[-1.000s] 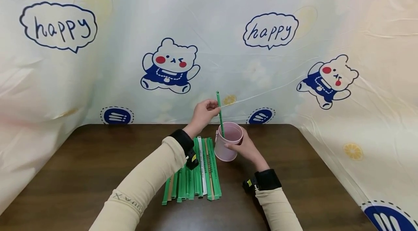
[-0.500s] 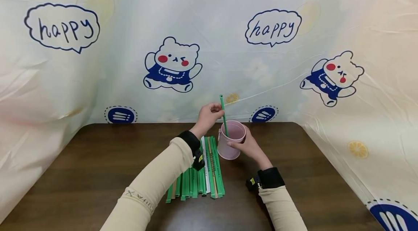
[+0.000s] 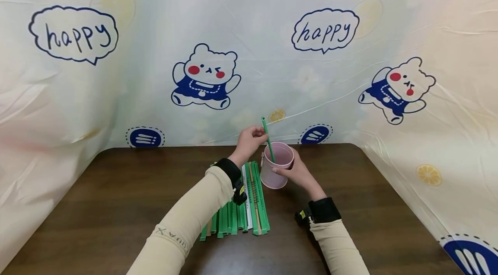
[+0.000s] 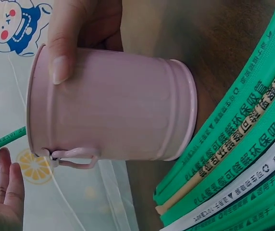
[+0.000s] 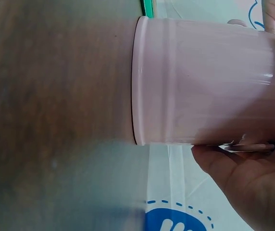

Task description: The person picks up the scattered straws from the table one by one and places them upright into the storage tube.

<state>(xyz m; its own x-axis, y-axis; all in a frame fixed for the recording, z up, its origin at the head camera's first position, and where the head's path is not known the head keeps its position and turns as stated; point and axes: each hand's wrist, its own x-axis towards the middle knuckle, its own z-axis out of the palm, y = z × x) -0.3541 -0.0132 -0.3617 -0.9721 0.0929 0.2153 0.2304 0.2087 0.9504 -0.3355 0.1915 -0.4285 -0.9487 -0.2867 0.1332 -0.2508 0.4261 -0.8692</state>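
A pink bucket (image 3: pixel 273 178) with small side handles stands upright on the table. My right hand (image 3: pixel 298 173) holds its right side, thumb across the front near the rim. My left hand (image 3: pixel 250 140) pinches a green wrapped straw (image 3: pixel 265 125) just above the bucket's mouth. The straw leans slightly, its lower part inside the bucket and its lower end hidden in the left wrist view. Left of the bucket lies a row of wrapped straws (image 3: pixel 258 206), mostly green with a few tan and white ones, partly covered by my left forearm.
The brown wooden table (image 3: pixel 116 206) extends to both sides, with its back edge just behind the bucket. A pale printed curtain (image 3: pixel 264 71) with bears and "happy" bubbles hangs close behind and along the sides.
The straw in my left hand has sunk somewhat lower into the bucket, the hand coming down with it. My right hand keeps its hold on the bucket. The head view has shifted slightly.
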